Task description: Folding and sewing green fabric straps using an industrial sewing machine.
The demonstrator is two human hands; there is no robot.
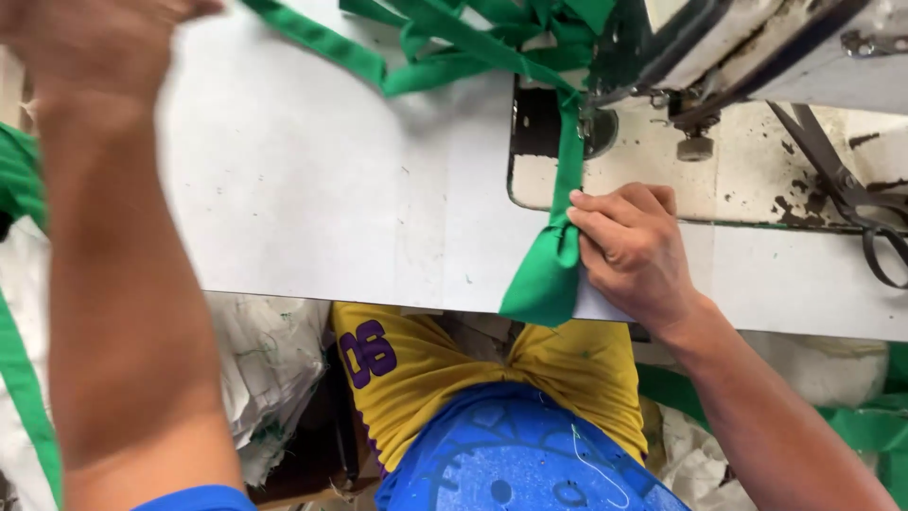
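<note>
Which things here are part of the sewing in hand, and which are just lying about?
In use:
green fabric strip, pinched by the right hand
sewing machine
left hand, raised at the strip's far end
white table

Lying about:
scissors on the machine bed
white sacks under the table
green fabric at lower right

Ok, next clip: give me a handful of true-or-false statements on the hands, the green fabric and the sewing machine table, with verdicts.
1. The right hand presses a green fabric strip onto the white table. True.
2. The left hand rests flat on the table beside the right one. False: it is raised near the top left corner of the view.
3. Scissors lie at the table's right end. True.
4. The fabric strip is red. False: it is green.
5. The strip runs up to the sewing machine. True.
</note>
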